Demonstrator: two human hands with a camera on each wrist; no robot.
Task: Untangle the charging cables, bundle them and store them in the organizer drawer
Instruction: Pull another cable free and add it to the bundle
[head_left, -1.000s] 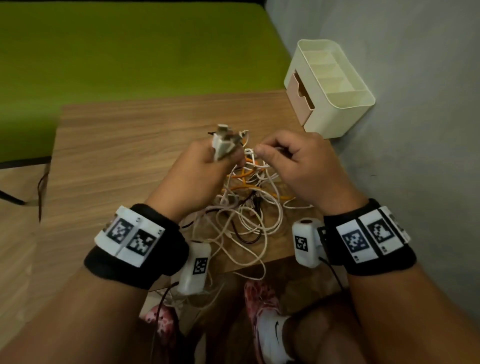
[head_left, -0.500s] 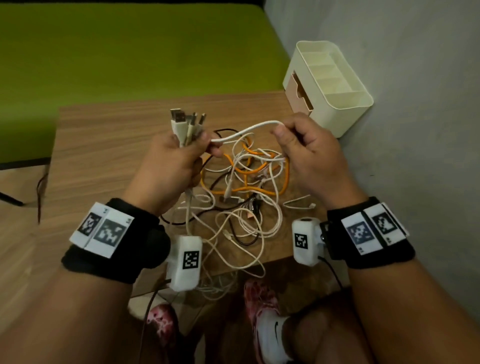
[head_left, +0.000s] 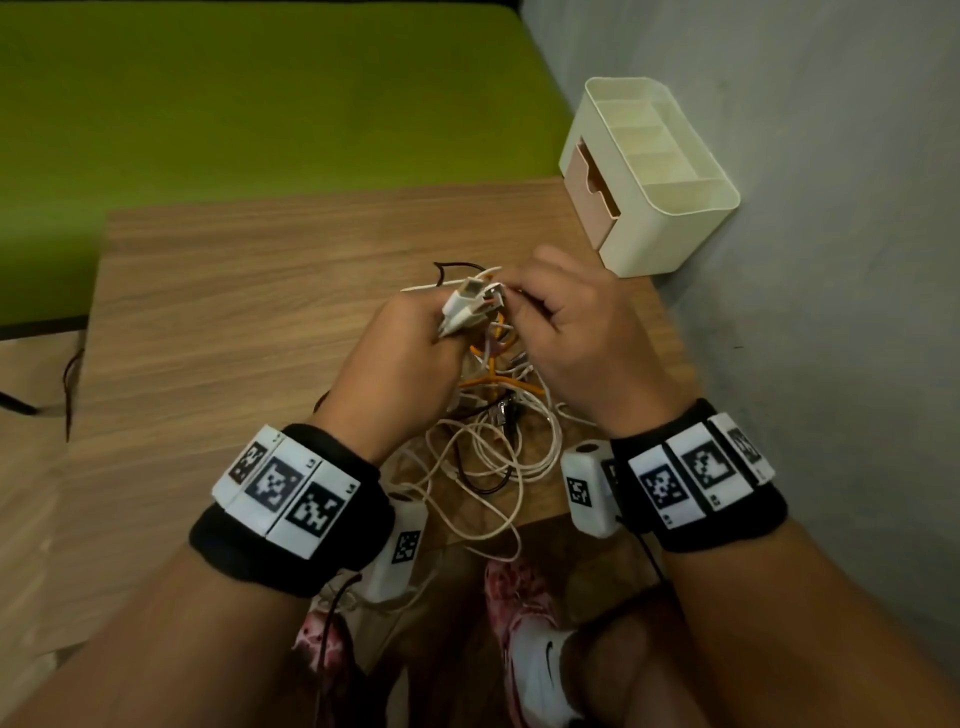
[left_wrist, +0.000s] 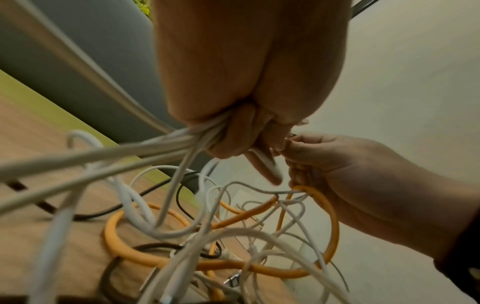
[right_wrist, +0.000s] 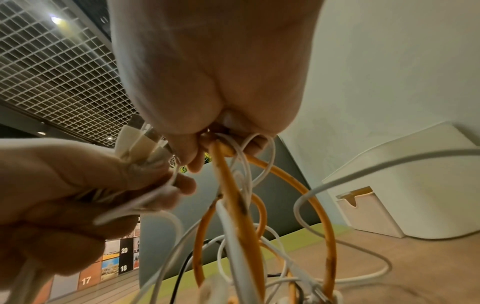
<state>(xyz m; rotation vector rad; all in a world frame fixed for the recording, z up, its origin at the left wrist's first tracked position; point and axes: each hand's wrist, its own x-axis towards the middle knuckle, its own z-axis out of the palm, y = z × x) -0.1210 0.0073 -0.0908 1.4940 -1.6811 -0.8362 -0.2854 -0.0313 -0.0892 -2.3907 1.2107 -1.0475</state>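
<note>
A tangle of white, orange and black charging cables (head_left: 488, 441) lies on the wooden table (head_left: 234, 312) near its front right edge. My left hand (head_left: 410, 358) grips a bunch of white cables (left_wrist: 166, 142), and their plug ends (head_left: 467, 306) stick up above its fist. My right hand (head_left: 576, 332) is close beside it, fingers curled round a loop of the orange cable (right_wrist: 226, 164) and some thin white strands. The cream organizer (head_left: 670, 218) stands at the table's back right against the wall, its tan drawer (head_left: 592, 182) slightly pulled out.
A grey wall (head_left: 805, 260) runs along the table's right edge. A green surface (head_left: 260, 93) lies beyond the table's far edge. Cable loops hang over the front edge above my shoes (head_left: 530, 644). The left half of the table is bare wood.
Half a second ago my hands were apart with a white cable stretched between them. They have come together over the tangle, and my left hand has moved right and tipped the plugs forward.
</note>
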